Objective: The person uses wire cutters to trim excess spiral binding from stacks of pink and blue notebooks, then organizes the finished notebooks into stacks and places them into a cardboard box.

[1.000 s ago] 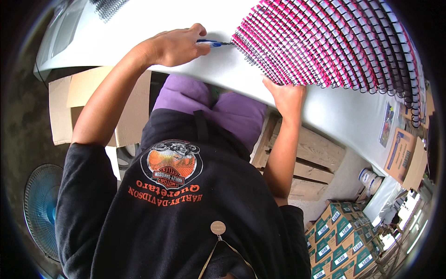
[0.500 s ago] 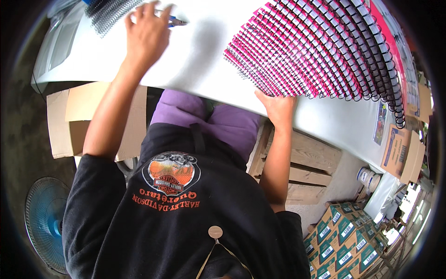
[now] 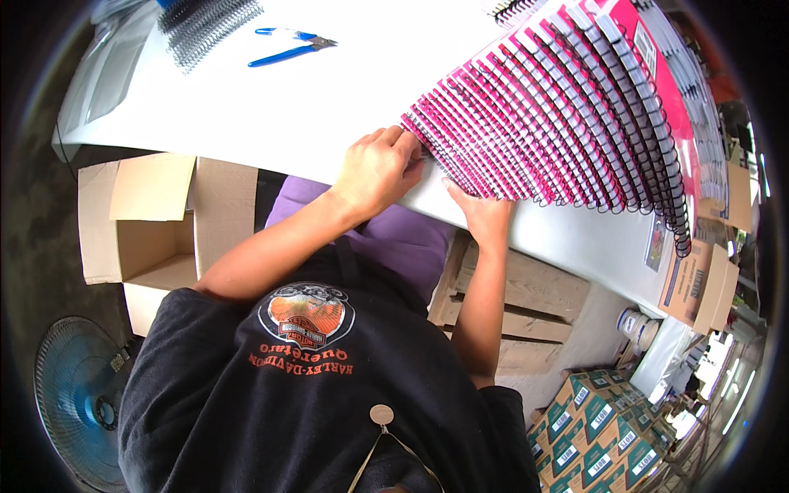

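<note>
A long fanned row of pink spiral-bound notebooks (image 3: 559,107) lies overlapped across the white table (image 3: 271,107), running from the near edge at centre up toward one o'clock. The left hand (image 3: 378,168) sits at the row's near end, fingers curled in a loose fist against the first notebook's wire binding; whether it pinches anything I cannot tell, as the fingertips are hidden. The right hand (image 3: 485,215), just at four o'clock from the left, rests flat at the table's front edge with its fingers spread up onto the lowest covers, holding nothing closed.

Blue-handled pliers (image 3: 292,45) lie alone at eleven o'clock from the hands, well apart from them, and a bundle of black wire coils (image 3: 205,25) lies farther out near the far left corner. Between the pliers and the hands is bare white tabletop.

Below the table's left edge, at eight o'clock, stands an open cardboard box (image 3: 156,222); a blue fan (image 3: 78,403) sits at seven o'clock. A wooden pallet (image 3: 534,312) shows under the table at five o'clock.
</note>
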A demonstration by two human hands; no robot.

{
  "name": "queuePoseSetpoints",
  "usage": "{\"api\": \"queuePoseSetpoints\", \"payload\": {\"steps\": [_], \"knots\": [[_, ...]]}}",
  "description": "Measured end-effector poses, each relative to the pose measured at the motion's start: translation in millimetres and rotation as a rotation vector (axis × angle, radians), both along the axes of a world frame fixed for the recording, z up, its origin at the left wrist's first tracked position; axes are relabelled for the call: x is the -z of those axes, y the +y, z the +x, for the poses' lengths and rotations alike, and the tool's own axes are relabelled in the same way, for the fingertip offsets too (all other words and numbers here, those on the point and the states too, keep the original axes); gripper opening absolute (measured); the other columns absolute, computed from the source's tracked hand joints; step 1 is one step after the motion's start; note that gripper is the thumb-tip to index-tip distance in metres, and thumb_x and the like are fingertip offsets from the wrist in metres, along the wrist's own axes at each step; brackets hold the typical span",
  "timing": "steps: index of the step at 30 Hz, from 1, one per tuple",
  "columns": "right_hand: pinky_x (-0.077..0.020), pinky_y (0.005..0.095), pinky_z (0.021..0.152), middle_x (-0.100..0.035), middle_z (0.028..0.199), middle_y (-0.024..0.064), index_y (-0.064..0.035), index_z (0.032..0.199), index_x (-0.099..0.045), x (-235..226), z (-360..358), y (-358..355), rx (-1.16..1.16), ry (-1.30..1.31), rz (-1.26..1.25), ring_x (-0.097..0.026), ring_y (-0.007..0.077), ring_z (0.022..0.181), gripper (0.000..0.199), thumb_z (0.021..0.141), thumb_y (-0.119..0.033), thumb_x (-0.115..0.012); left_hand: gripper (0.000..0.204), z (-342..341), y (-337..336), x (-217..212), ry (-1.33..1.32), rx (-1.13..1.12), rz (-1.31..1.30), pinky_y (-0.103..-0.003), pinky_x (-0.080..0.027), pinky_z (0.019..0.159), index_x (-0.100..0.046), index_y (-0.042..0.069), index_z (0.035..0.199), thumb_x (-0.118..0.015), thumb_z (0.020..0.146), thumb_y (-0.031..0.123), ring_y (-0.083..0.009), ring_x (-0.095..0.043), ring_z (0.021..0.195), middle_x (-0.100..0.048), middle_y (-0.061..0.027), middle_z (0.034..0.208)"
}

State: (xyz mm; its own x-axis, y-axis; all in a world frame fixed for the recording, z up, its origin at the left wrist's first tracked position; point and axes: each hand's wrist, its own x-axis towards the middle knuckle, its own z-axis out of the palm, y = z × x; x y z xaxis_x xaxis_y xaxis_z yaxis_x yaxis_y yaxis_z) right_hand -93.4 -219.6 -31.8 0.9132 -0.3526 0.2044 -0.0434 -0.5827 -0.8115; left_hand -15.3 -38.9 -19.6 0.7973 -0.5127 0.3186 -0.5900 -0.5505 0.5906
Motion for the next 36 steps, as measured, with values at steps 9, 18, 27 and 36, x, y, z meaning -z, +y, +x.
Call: {"api": "queuePoseSetpoints", "payload": {"steps": [9, 18, 27, 36], "knots": [[-0.0471, 0.0393, 0.078, -0.066, 0.090, 0.0101, 0.0000, 0.093, -0.063, -2, -1, -2, -0.016, 0.006, -0.037, -0.062, 0.0258, 0.081, 0.040, 0.060, -0.014, -0.081, 0.024, 3, 16, -17, -0.067, -0.057, 0.041, -0.039, -0.047, 0.074, -0.059, 0.007, 0.094, -0.068, 0.075, 0.017, -0.0268, -0.058, 0.082, -0.056, -0.0097, 0.087], [-0.0443, 0.0408, 0.083, -0.064, 0.094, 0.0110, 0.0001, 0.097, -0.062, -12, -5, 6, -0.009, 0.005, 0.071, -0.059, 0.0271, 0.084, 0.040, 0.062, -0.011, -0.080, 0.035, 56, 51, -96, -0.327, -0.082, -0.335, -0.029, -0.046, 0.063, -0.060, 0.004, 0.099, -0.076, 0.069, 0.003, -0.0177, -0.056, 0.073, -0.062, -0.0077, 0.089], [-0.0431, 0.0391, 0.085, -0.061, 0.098, 0.0118, 0.0027, 0.100, -0.058, -13, -5, 2, 0.029, 0.098, 0.024, -0.057, 0.0258, 0.087, 0.049, 0.061, -0.014, -0.083, 0.025, 217, 134, -295, -1.696, -0.517, -0.510, -0.029, -0.049, 0.068, -0.061, 0.002, 0.108, -0.065, 0.085, 0.010, -0.0196, -0.061, 0.082, -0.062, -0.0133, 0.096], [-0.0351, 0.0398, 0.101, -0.056, 0.122, 0.0143, -0.0016, 0.121, -0.053, -4, -14, -70, -0.167, 0.446, -0.076, -0.050, 0.0290, 0.115, 0.066, 0.067, -0.029, -0.080, 0.041, 169, 100, -68, -0.330, -0.215, -0.542, -0.033, -0.046, 0.084, -0.054, -0.002, 0.117, -0.068, 0.083, 0.015, -0.0243, -0.056, 0.104, -0.057, -0.0172, 0.106]]}}
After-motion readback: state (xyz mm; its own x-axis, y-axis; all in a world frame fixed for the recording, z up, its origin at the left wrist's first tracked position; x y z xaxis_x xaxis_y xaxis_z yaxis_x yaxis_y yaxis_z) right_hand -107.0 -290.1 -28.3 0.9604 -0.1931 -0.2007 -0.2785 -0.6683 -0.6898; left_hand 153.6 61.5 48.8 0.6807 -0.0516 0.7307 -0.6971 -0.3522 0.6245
